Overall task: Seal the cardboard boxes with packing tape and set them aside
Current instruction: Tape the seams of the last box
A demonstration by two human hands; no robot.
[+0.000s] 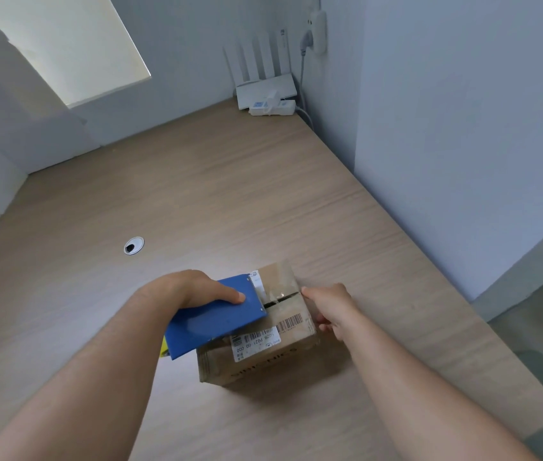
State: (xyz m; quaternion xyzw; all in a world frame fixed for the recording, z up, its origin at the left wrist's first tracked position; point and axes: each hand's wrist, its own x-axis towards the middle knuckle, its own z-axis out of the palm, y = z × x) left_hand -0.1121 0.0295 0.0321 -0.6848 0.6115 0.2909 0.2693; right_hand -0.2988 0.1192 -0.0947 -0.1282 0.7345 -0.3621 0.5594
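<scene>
1. One box (263, 347) is sitting on the table (197, 194), close to the person.
2. Left hand (193, 289) is gripping the blue tape dispenser (216, 321), pressing it onto the box top.
3. Right hand (330, 311) is clutching the box's right side.
4. Clear tape (275, 287) is covering part of the seam; sealing is looking roughly midway, with setting aside not yet done.

Worktop (230, 194): cardboard box (273, 354) on near part; tape dispenser (213, 321) on box top, left side; cable grommet (134, 245) left, behind box; router (265, 89) in far corner, power strip (271, 108) before it.
</scene>
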